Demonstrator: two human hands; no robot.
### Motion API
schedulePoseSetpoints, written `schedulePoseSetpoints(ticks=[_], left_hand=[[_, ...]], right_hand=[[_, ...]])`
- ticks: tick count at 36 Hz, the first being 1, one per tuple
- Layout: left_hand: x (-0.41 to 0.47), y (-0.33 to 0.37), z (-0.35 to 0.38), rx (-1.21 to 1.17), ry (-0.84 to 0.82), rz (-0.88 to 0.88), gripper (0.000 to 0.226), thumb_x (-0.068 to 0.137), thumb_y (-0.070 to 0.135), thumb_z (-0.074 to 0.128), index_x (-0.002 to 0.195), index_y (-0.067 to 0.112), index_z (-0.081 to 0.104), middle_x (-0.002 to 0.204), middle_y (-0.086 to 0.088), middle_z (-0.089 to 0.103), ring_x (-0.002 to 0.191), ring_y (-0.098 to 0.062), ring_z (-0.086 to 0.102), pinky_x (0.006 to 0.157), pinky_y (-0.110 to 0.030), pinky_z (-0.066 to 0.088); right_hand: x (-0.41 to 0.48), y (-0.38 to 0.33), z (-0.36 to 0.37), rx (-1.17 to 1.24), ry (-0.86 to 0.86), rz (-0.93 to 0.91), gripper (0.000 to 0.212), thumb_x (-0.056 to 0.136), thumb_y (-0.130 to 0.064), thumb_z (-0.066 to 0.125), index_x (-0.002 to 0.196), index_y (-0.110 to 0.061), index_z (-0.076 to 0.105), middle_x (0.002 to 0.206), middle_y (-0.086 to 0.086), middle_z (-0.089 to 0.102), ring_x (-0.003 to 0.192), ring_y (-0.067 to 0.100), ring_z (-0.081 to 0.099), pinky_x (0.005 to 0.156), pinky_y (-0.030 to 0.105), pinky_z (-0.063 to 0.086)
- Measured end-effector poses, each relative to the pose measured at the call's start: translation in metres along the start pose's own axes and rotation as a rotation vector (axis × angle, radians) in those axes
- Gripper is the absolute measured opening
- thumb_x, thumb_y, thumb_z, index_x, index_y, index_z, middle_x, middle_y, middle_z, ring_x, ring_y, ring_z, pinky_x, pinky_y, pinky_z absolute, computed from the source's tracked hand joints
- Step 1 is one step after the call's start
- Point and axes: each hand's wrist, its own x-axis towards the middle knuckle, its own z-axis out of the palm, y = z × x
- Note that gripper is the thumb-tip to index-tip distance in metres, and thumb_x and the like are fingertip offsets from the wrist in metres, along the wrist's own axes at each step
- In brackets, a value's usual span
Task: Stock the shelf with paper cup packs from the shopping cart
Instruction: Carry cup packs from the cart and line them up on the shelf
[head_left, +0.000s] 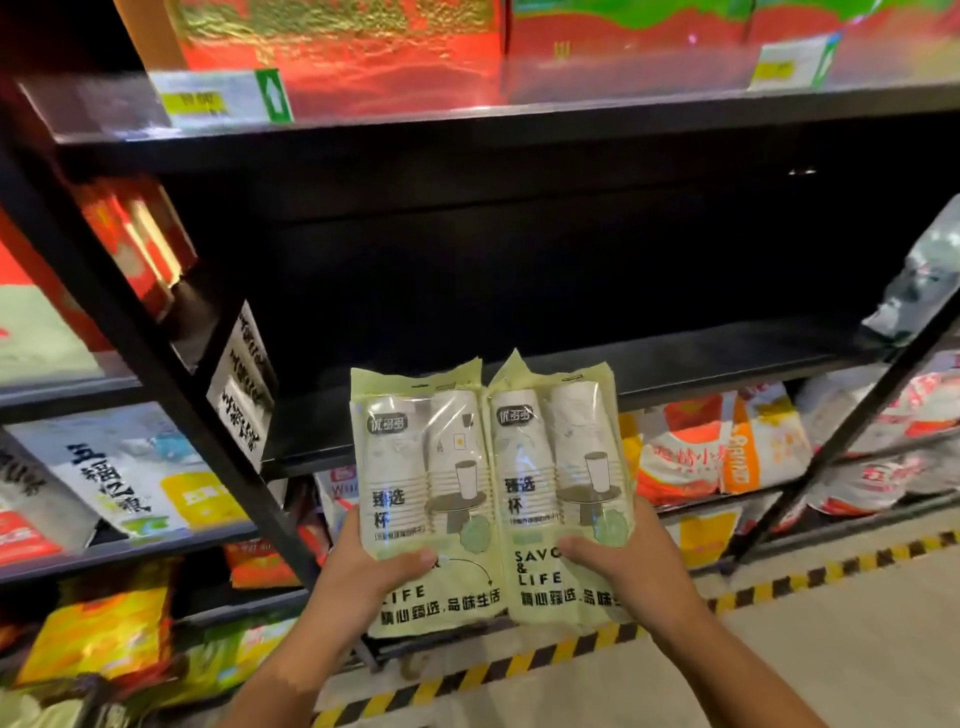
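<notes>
Left hand (371, 564): gripping the left cup pack (421, 499) near its bottom, thumb curling over the front.
Right hand (618, 566): gripping the right cup pack (561, 488) the same way.
Where: being held upright, side by side and touching, in front of the dark shelf (675, 358).

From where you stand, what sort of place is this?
Most likely a shop aisle, probably a supermarket. Black shelves carry price tags on their front edges, bagged goods fill the lower racks, and the left hand and right hand hold sealed paper cup packs.
</notes>
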Motion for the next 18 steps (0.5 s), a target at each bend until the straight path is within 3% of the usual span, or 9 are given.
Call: schedulePoseSetpoints(ticks=[2,5,7,11,16,18], left_hand=[[0.015,0.003,-0.006,-0.014,-0.009,0.021,0.083,0.062,0.027,0.093,0.135,0.03,0.053,0.123,0.0,0.071,0.113,-0.021,0.069,0.097,-0.051,0.052],[0.04,0.01,-0.014,-0.022,-0.038,0.072,0.078,0.064,0.024,0.09,0.133,0.03,0.055,0.124,0.001,0.071,0.114,-0.02,0.068,0.095,-0.045,0.052],[0.059,0.01,-0.022,-0.015,-0.063,0.093,0.076,0.067,0.02,0.088,0.134,0.03,0.054,0.126,0.003,0.07,0.116,-0.017,0.067,0.095,-0.042,0.052],[0.104,0.006,-0.044,-0.035,-0.03,0.089,0.09,0.061,0.026,0.095,0.137,0.029,0.048,0.13,0.0,0.067,0.119,-0.02,0.065,0.099,-0.05,0.052],[0.162,0.01,-0.072,-0.05,-0.032,0.116,0.091,0.062,0.022,0.097,0.138,0.023,0.046,0.131,-0.007,0.066,0.119,-0.027,0.065,0.098,-0.057,0.051],[0.18,0.012,-0.084,-0.034,-0.009,0.124,0.093,0.062,0.024,0.097,0.138,0.022,0.044,0.13,-0.007,0.067,0.118,-0.027,0.066,0.096,-0.053,0.054]], right_hand=[[0.013,-0.005,0.007,-0.004,0.004,-0.014,0.058,0.068,-0.03,0.092,0.114,-0.04,0.059,0.102,-0.018,0.074,0.09,-0.001,0.07,0.076,0.023,0.055],[0.036,-0.012,0.017,-0.026,0.007,-0.02,0.073,0.062,-0.04,0.094,0.123,-0.039,0.054,0.108,-0.018,0.073,0.095,0.001,0.07,0.083,0.03,0.057],[0.053,-0.018,0.024,-0.04,0.026,-0.014,0.073,0.062,-0.036,0.095,0.121,-0.035,0.053,0.105,-0.014,0.074,0.091,0.002,0.071,0.083,0.034,0.058],[0.091,-0.033,0.039,-0.093,0.086,-0.041,0.067,0.062,-0.023,0.096,0.113,-0.031,0.053,0.1,-0.011,0.074,0.086,0.0,0.07,0.072,0.023,0.055],[0.143,-0.052,0.065,-0.126,0.086,-0.079,0.073,0.057,-0.043,0.095,0.116,-0.036,0.052,0.101,-0.014,0.074,0.093,0.007,0.071,0.081,0.04,0.059],[0.16,-0.063,0.081,-0.128,0.092,-0.111,0.07,0.064,-0.035,0.094,0.119,-0.029,0.051,0.099,-0.015,0.071,0.09,0.002,0.068,0.075,0.03,0.056]])
